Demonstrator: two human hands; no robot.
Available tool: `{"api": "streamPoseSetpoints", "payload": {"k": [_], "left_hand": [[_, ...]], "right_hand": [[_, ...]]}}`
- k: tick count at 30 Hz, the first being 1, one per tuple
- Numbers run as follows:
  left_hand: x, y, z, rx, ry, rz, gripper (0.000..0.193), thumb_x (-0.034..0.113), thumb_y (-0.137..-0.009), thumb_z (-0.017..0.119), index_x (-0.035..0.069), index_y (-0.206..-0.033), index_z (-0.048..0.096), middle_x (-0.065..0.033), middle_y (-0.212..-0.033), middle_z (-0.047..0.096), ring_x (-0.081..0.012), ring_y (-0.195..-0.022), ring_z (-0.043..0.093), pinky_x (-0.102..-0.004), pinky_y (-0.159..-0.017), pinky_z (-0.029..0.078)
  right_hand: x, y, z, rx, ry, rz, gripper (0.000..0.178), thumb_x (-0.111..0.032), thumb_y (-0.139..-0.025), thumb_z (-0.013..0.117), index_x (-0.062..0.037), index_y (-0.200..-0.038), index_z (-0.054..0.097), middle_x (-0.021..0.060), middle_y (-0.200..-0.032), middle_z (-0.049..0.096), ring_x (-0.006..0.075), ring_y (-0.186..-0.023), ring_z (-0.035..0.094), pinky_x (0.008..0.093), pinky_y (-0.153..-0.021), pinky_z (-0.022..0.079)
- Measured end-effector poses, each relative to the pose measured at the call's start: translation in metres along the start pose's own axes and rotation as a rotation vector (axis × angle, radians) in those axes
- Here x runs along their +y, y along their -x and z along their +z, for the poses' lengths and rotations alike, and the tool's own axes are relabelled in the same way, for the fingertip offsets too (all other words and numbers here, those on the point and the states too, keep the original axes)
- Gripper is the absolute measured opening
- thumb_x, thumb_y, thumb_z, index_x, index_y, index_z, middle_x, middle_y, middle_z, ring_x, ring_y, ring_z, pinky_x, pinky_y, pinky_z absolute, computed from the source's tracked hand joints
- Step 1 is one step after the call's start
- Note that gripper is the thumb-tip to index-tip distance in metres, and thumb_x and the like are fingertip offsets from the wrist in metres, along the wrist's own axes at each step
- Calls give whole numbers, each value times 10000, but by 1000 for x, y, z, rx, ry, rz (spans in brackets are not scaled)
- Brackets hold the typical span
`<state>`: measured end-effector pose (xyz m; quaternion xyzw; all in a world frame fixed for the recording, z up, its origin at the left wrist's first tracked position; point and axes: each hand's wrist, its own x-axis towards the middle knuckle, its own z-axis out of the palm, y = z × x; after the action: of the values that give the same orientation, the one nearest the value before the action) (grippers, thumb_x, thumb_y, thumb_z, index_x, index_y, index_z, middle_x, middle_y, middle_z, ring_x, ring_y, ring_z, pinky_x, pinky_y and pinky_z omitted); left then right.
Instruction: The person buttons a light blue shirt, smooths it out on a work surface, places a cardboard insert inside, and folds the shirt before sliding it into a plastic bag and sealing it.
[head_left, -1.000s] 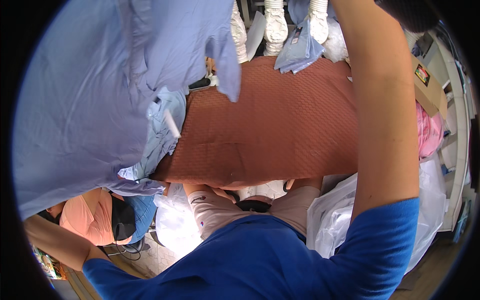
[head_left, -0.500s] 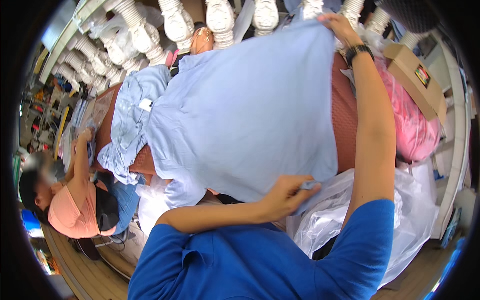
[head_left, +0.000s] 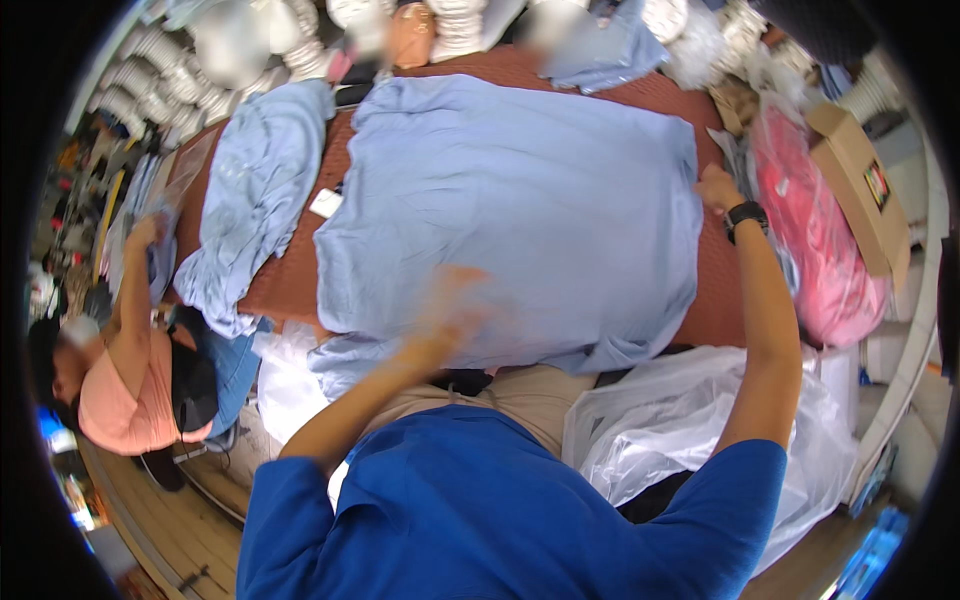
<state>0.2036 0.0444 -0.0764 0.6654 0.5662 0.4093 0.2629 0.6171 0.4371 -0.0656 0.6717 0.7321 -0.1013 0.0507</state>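
Observation:
A light blue shirt (head_left: 520, 220) lies spread over a reddish-brown padded surface in front of me. Above the shirt's lower middle, my left hand (head_left: 455, 305) is smeared by motion, so its fingers cannot be made out. My right hand (head_left: 716, 190) is at the shirt's right edge, its fingers curled closed at the hem. A white tag (head_left: 327, 203) shows by the shirt's left edge. Some of the cloth hangs in folds over the near edge, close to my lap. To the left lies a second light blue garment (head_left: 262, 190), crumpled lengthwise.
Pink bagged clothing (head_left: 805, 230) and a cardboard box (head_left: 858, 190) stand at the right. A clear plastic bag (head_left: 650, 430) lies beside my lap. White balusters (head_left: 150, 90) line the back. At far left, a person in a peach top (head_left: 140, 390) handles folded clothing.
The shirt has come down flat from its raised, stretched position. My right hand has moved down along its right side. The left hand has left the near corner and swung left over the cloth.

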Motion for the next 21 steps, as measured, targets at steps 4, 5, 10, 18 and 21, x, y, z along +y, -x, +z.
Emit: {"api": "streamPoseSetpoints", "payload": {"k": [4, 5, 10, 18, 21], "left_hand": [[-130, 53, -120, 608, -854, -150, 343, 183, -872, 751, -25, -1104, 607, -196, -1050, 562, -373, -1020, 531, -469, -894, 429], [-147, 65, -130, 546, -792, -229, 328, 177, -870, 752, -22, -1086, 604, -197, -1042, 560, -379, -1016, 530, -472, -887, 427], [-156, 69, -118, 339, -653, -325, 301, 151, -857, 758, -1, -1037, 570, -201, -1023, 555, -401, -1003, 525, -473, -862, 420], [-120, 101, -119, 462, -261, -425, 236, 152, -981, 625, -26, -1014, 473, -237, -827, 591, -380, -763, 580, -418, -724, 459], [-103, 103, -120, 291, -325, -584, 285, 145, -923, 693, -4, -1057, 491, -236, -929, 600, -399, -862, 597, -444, -774, 468]], "right_hand": [[7, 80, 25, -400, 259, -30, 716, -578, -890, 645, 82, -1165, 673, 304, -1237, 640, 411, -1082, 668, 461, -915, 535], [12, 89, 37, -400, 280, -62, 722, -569, -884, 666, 88, -1183, 661, 299, -1228, 647, 411, -1053, 680, 475, -866, 561], [6, 136, 66, -401, -334, 399, 474, -255, -859, 755, 65, -1190, 642, 260, -1073, 680, 359, -859, 714, 467, -601, 604], [46, 163, 75, -73, -278, 469, 247, -69, -878, 574, 74, -1073, 624, 262, -1032, 688, 422, -919, 705, 515, -699, 590], [81, 168, 111, 307, 28, 437, 251, -36, -871, 544, 34, -1076, 669, 292, -1137, 664, 492, -1046, 659, 556, -852, 567]]}}
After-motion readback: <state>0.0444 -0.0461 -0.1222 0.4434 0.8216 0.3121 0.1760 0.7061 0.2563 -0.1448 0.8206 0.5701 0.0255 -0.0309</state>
